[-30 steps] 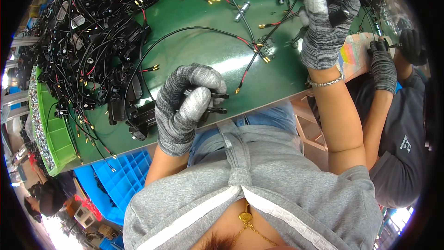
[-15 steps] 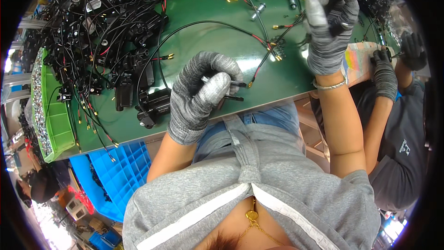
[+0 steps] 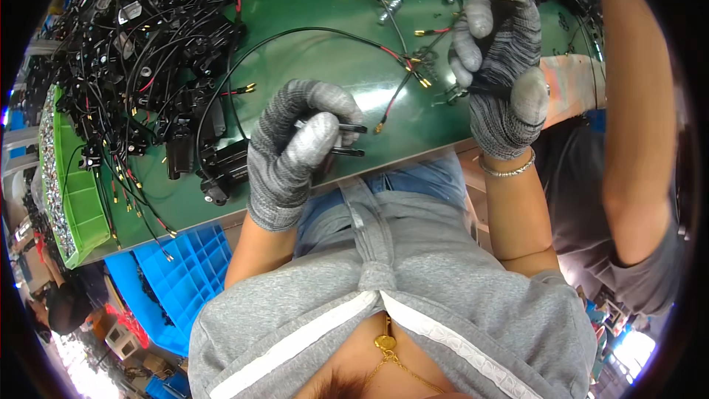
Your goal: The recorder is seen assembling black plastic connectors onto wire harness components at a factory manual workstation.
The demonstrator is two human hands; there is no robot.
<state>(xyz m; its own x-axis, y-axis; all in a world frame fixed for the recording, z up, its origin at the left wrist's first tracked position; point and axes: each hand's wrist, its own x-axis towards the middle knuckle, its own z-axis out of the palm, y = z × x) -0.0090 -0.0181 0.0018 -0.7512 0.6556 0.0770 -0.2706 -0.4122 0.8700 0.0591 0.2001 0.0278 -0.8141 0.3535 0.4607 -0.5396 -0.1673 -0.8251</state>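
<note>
My left hand [image 3: 295, 151], in a grey knit glove, is closed on a small black tool [image 3: 347, 139] whose two thin prongs stick out to the right, near the front edge of the green work table [image 3: 325, 66]. My right hand [image 3: 502, 66], also gloved, is raised over the table's right side and closed around a small dark part with a black cable [image 3: 310, 33] that loops left across the table. Red and black wire ends with gold terminals [image 3: 413, 70] lie just left of that hand.
A dense heap of black wire harnesses and connectors [image 3: 148, 66] covers the table's left and back. A green bin [image 3: 77, 207] stands at the far left, a blue crate [image 3: 177, 273] below the table. Another person's bare arm [image 3: 628, 125] reaches in at the right.
My left hand has shifted right and up with the black tool. My right hand has moved left and closed into a fist around the dark part. The neighbour's arm now reaches further in.
</note>
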